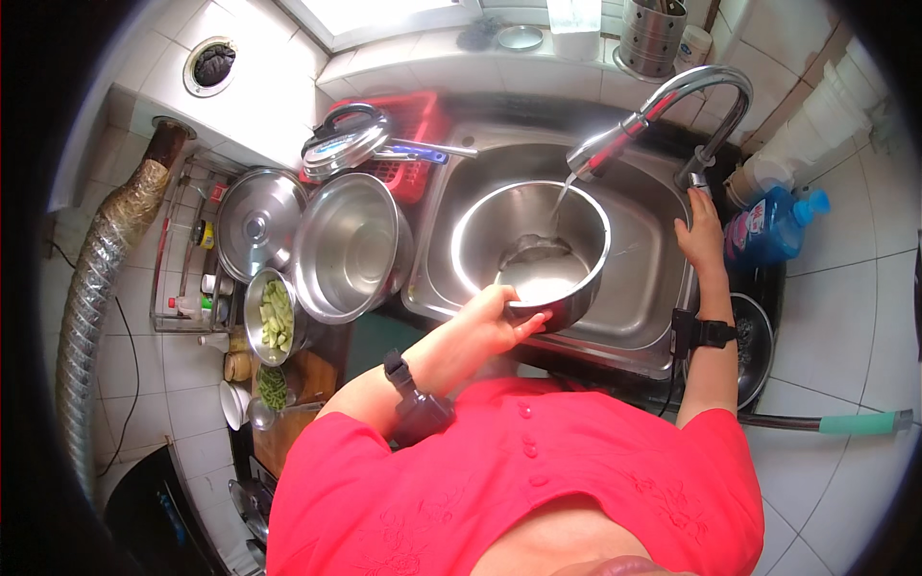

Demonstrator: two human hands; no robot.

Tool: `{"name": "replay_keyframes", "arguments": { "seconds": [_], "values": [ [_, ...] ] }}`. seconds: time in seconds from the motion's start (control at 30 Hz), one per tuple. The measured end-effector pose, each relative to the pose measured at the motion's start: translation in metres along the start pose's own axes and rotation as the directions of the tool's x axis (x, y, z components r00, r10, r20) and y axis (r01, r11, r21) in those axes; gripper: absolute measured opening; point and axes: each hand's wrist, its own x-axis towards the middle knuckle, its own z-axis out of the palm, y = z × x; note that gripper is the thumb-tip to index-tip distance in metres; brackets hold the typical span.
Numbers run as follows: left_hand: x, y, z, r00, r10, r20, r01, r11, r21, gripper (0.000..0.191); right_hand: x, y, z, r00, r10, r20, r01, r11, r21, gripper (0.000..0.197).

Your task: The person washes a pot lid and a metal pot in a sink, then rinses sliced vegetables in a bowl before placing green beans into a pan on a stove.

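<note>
My left hand [502, 319] grips the near rim of a deep stainless steel pot [596, 277], which is tilted over the sink basin [641, 252]. Water runs from the pull-out spout of the chrome faucet [601, 153] into the pot, and some water lies in its bottom. My right hand [700, 229] is at the base of the faucet, its fingertips touching the small chrome lever [696, 181] and its thumb apart.
Left of the sink are a steel bowl [346, 248], a pot lid [255, 223], a red plastic basket [407, 176] with another lid, and a bowl of cut green vegetables [276, 314]. A blue soap bottle [771, 229] stands right of the faucet, near a dark pan [753, 345].
</note>
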Motion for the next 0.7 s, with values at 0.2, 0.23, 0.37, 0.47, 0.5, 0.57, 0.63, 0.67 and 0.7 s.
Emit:
{"name": "replay_keyframes", "arguments": {
  "seconds": [0.2, 0.23, 0.37, 0.47, 0.5, 0.57, 0.63, 0.67, 0.7],
  "values": [
    [0.013, -0.005, 0.005, 0.993, -0.099, 0.059, 0.098, 0.995, 0.023, 0.045, 0.0, -0.001, 0.0, 1.0, 0.002, 0.005, -0.002, 1.0, 0.008, 0.056],
    [0.016, -0.006, 0.008, 0.986, -0.145, 0.079, 0.143, 0.989, 0.029, 0.046, -0.001, 0.0, 0.0, 1.0, 0.0, -0.001, 0.0, 1.0, 0.009, 0.055],
    [0.012, -0.017, 0.026, 0.988, -0.129, 0.089, 0.121, 0.989, 0.087, 0.04, 0.001, 0.006, -0.001, 1.0, -0.002, 0.013, 0.002, 1.0, 0.006, 0.056],
    [0.014, -0.018, 0.025, 0.985, -0.152, 0.077, 0.143, 0.983, 0.114, 0.036, 0.001, 0.009, -0.003, 0.999, 0.009, 0.047, -0.013, 0.997, 0.077, 0.055],
    [0.017, -0.017, 0.02, 0.982, -0.175, 0.071, 0.166, 0.979, 0.12, 0.034, -0.001, 0.008, -0.003, 1.0, 0.015, 0.021, -0.017, 0.995, 0.103, 0.054],
    [0.022, -0.013, 0.007, 0.981, -0.17, 0.091, 0.16, 0.981, 0.108, 0.035, -0.005, 0.006, -0.001, 1.0, 0.021, -0.001, -0.02, 0.991, 0.131, 0.054],
    [0.018, -0.006, -0.002, 0.981, -0.16, 0.107, 0.149, 0.984, 0.098, 0.037, -0.008, -0.001, 0.002, 0.996, 0.063, -0.059, -0.056, 0.992, 0.113, 0.053],
    [0.014, -0.003, -0.005, 0.992, -0.091, 0.087, 0.08, 0.989, 0.121, 0.037, -0.01, -0.004, 0.004, 0.996, 0.062, -0.057, -0.056, 0.992, 0.117, 0.053],
    [0.008, 0.0, -0.006, 0.997, -0.021, 0.072, 0.01, 0.989, 0.147, 0.037, -0.01, -0.006, 0.005, 0.994, 0.074, -0.083, -0.065, 0.992, 0.111, 0.053]
  ]
}}
